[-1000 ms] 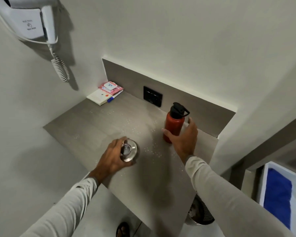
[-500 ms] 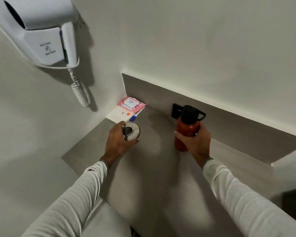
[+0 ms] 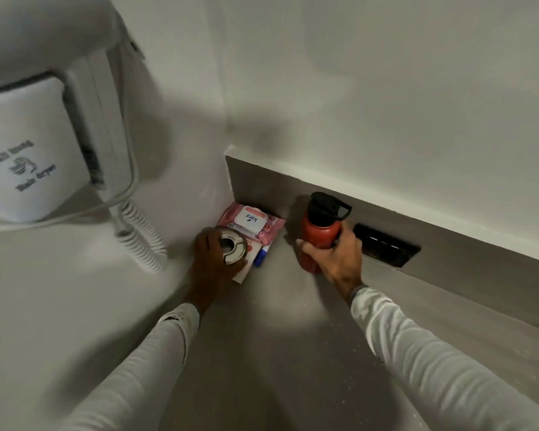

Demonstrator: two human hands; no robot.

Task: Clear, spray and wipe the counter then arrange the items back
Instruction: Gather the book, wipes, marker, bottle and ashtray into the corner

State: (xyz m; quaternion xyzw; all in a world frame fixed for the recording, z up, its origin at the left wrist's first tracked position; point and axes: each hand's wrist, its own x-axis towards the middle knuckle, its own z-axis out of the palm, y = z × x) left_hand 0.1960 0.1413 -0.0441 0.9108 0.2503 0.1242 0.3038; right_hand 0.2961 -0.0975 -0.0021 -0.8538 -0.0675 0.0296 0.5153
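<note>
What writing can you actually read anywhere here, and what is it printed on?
"kara": white flap of the pink wipes pack in the corner.
"Hair dryer": white wall-mounted dryer housing; the line above it looks like "Wall hung", but it is blurred.
Red bottle, white box, metal tin: no readable text.

We take this for a hotel-style room or bathroom nook, given the wall-hung hair dryer with its coiled cord, the narrow grey counter set in a corner, and a dark switch panel in the backsplash.
</note>
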